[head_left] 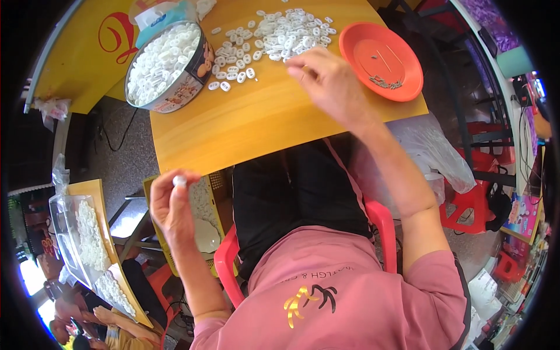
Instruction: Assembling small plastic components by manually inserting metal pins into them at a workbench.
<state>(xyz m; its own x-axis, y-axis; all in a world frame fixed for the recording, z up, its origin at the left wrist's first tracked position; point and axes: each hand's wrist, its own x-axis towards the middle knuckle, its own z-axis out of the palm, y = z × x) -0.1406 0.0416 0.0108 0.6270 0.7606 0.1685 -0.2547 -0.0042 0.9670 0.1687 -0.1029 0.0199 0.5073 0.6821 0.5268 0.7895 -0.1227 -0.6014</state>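
My left hand (171, 211) is raised off the table's near left corner, pinching a small white plastic piece (179, 181) between thumb and fingertips. Over the table, my right hand (329, 84) has its fingers curled together at the near edge of a heap of small white oval pieces (293, 34), each with two dark holes. Whatever its fingertips hold, if anything, is hidden. More of these ovals (232, 69) lie scattered left of the heap. A round printed tin (186, 87) filled with white pieces stands at the table's left side.
Right of my right hand sits an orange-red plate (411, 76) with small metal parts (385, 83) and thin sticks. A yellow crate (217, 192) is below the table's left edge. Far left, another person's hand (105, 315) is near a table with white pieces (92, 239).
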